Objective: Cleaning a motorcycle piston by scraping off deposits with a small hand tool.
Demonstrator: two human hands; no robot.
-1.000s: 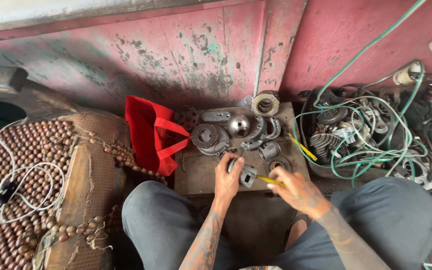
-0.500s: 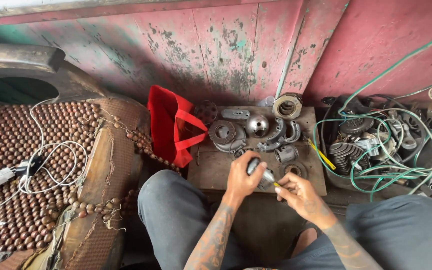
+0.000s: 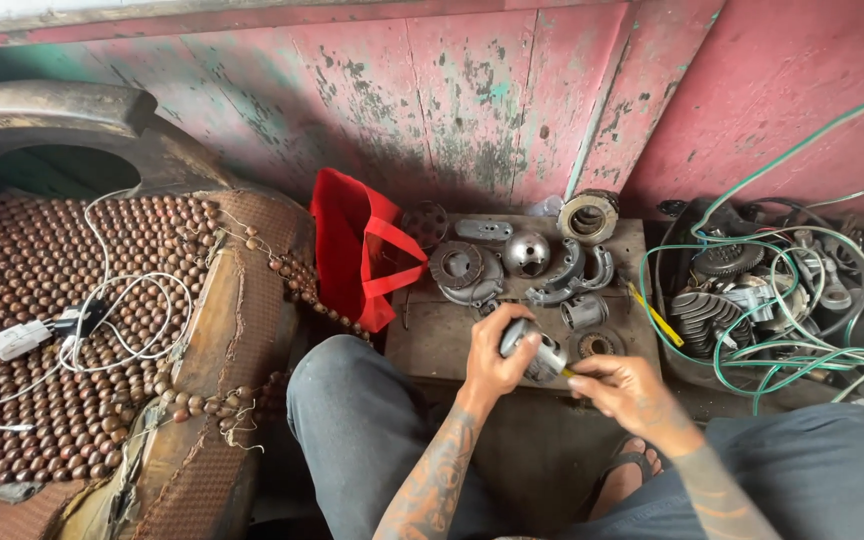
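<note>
Small cylindrical metal part [image 3: 532,352], dull grey w/ a rounded end, sits low-centre, just above the knees & in front of the wooden board [image 3: 432,345]. Left hand [image 3: 497,362] has fingers curled tight round it, thumb on top. Right hand [image 3: 624,388] is just beside it, fingers pinched closed on a thin tool w/ yellow handle [image 3: 570,372]; tip meets the part, exact contact too small to tell.

Board is worn, stained, flat. On it: round dished metal cover [image 3: 464,270] w/ dark rusty centre, shiny domed steel cap [image 3: 526,253], curved cast housing pieces [image 3: 577,272], short grey cylinder [image 3: 583,312], and a roll of tape [image 3: 588,215] at the back edge.

Left of board, a red fabric bag [image 3: 357,250] w/ strap handles, slumped. Far left, a wooden-bead seat mat [image 3: 42,330], brown & knobbly, w/ white cable [image 3: 122,300] looped over it.

Right: a tangle of green wire [image 3: 752,345] over finned, greasy engine parts [image 3: 712,310]. Behind everything, red-pink painted wall [image 3: 512,90], paint flaking to green. Grey trousers [image 3: 362,430] on both legs; forearms tattooed.
</note>
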